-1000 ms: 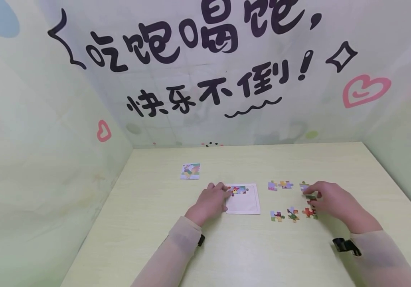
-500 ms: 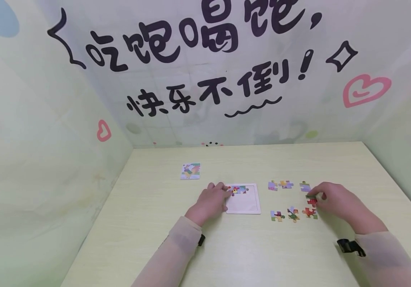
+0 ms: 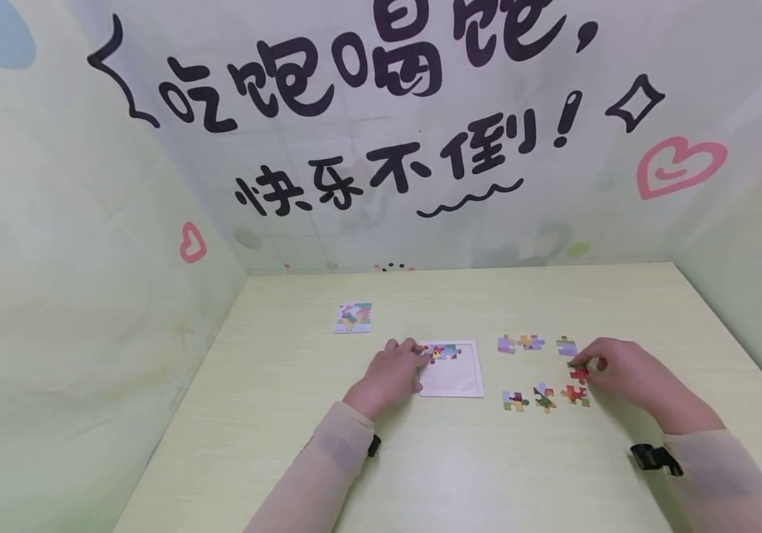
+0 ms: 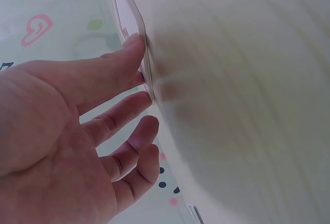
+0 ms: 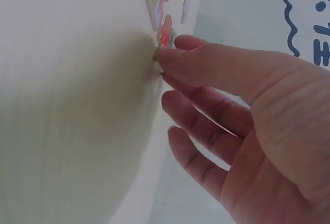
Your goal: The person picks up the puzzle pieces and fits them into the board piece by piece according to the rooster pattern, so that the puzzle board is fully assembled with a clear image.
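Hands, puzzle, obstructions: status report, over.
Left hand touching puzzle tray along left edge. Right hand pinching red-and-green jigsaw piece. Joined pieces along tray's far side; no obstruction visible.

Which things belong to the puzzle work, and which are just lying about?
Puzzle work: left hand, touching the white tray; placed pieces inside it; right hand, touching a red piece; loose pieces nearby.

Just around, probably: picture card, untouched, perhaps a reference; wall lettering.

White puzzle tray [image 3: 450, 380], flat, just below and right of center; joined pieces [image 3: 446, 352] along its upper edge. Farther right, loose pieces [image 3: 544, 398] in two rows; between their right ends, a partly hidden red-and-green piece [image 3: 578, 374].
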Motion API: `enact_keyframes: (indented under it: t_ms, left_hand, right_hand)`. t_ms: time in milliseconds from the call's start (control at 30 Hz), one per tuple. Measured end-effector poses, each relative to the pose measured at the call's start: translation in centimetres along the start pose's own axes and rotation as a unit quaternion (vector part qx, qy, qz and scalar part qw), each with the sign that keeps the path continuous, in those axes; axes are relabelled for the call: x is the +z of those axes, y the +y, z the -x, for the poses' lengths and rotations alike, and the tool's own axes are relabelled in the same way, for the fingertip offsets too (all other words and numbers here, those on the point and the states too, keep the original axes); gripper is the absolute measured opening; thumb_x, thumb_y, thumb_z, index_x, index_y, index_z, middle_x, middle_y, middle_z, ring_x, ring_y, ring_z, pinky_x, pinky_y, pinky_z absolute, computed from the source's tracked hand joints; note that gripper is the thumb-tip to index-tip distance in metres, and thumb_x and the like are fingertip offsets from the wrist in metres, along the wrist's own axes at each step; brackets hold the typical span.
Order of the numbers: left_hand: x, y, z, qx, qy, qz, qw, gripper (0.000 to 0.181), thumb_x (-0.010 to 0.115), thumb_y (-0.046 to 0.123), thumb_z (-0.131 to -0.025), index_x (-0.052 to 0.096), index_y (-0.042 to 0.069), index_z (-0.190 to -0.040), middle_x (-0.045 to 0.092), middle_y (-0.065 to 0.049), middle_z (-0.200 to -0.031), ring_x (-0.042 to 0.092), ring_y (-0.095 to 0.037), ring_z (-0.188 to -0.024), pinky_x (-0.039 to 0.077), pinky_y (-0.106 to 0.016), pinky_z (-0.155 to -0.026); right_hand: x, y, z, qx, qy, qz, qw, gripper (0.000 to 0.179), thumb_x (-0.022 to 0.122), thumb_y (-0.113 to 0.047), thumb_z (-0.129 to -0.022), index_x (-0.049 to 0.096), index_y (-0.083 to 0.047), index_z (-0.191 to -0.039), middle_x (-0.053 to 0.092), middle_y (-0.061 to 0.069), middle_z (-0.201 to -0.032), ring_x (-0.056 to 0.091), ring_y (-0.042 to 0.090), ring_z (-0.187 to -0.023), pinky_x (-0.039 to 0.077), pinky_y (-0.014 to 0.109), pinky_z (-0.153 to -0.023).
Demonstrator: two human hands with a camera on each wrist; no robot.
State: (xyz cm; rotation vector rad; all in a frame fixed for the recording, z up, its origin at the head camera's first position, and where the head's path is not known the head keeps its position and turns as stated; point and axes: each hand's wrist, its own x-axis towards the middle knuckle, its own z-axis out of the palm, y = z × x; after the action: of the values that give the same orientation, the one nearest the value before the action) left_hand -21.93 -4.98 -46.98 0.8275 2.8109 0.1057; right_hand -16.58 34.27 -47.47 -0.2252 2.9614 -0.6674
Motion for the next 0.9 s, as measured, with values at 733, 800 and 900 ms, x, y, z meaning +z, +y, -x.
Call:
enact_keyframes:
  t_ms: [733,800,900]
  left_hand:
    - [0.1,0.12,-0.37,0.004,0.001,-0.006,1.0,0.06,0.077,0.03,-0.093,0.058,0.024,-0.149,0.053,0.003,-0.151,0.05,-0.024,-0.118,0.049,-0.035,-0.087]
    - [0.07,0.12,-0.3,0.002,-0.001,-0.004,1.0,0.059,0.078,0.03,-0.093,0.058,0.024,-0.149,0.053,0.002,-0.151,0.05,-0.023,-0.118,0.049,-0.035,-0.087]
    - [0.06,0.09,-0.2,-0.001,-0.001,-0.002,1.0,0.059,0.078,0.03,-0.092,0.059,0.024,-0.148,0.054,0.002,-0.15,0.05,-0.023,-0.118,0.05,-0.035,-0.088]
  right_hand:
    - [0.32,0.36,0.23,-0.042,0.037,0.019,0.9983,0.015,0.079,-0.009,-0.084,0.08,-0.013,-0.099,0.071,0.001,-0.098,0.049,0.012,-0.075,0.041,0.026,-0.062]
    - [0.45,0.23,0.21,-0.043,0.038,0.015,0.9982,0.016,0.08,-0.008,-0.084,0.08,-0.012,-0.099,0.071,0.001,-0.097,0.049,0.011,-0.075,0.041,0.025,-0.062]
    - [0.61,-0.03,0.18,-0.042,0.036,0.006,0.9985,0.017,0.08,-0.007,-0.083,0.08,-0.01,-0.1,0.07,0.003,-0.096,0.048,0.012,-0.074,0.041,0.025,-0.06]
